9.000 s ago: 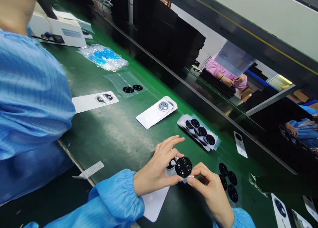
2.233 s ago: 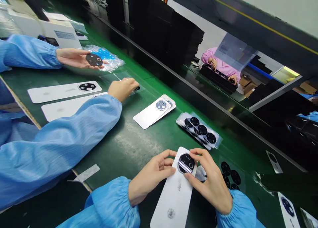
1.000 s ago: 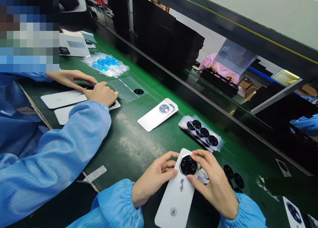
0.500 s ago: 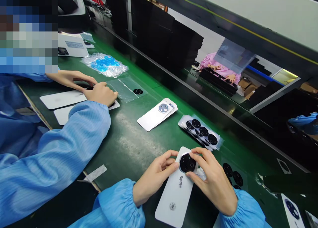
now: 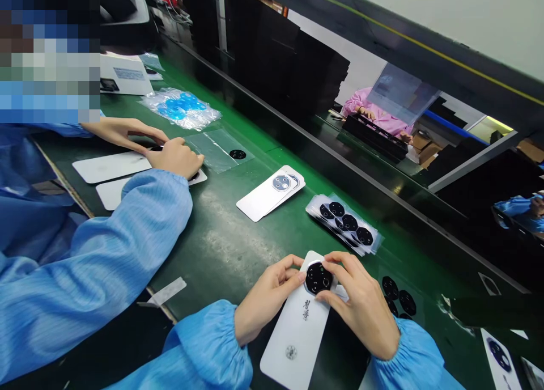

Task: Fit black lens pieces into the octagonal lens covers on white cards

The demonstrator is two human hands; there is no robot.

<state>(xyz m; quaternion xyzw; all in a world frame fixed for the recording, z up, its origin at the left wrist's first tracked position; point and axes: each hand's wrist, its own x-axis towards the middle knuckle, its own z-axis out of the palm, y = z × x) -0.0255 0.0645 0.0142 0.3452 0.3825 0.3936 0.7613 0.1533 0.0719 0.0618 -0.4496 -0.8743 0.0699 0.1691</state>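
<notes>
Single head-worn view, facing forward and down across the green table (image 5: 216,237); frame rolled, the table's far side slanting from upper left to lower right. Wearer's left hand (image 5: 264,296) and right hand (image 5: 363,302) near the lens, low, right of centre. Co-worker's blue sleeve (image 5: 140,254) close at left; pink-clad person (image 5: 385,118) distant, upper right.

I am losing some of the black discs (image 5: 407,302) behind the right hand (image 5: 361,305), while a co-worker's hand (image 5: 176,159) is covering part of a white panel (image 5: 113,167). On my remote screen, the round emblem (image 5: 291,352) on the held panel (image 5: 296,332) is coming through too small to read.
</notes>
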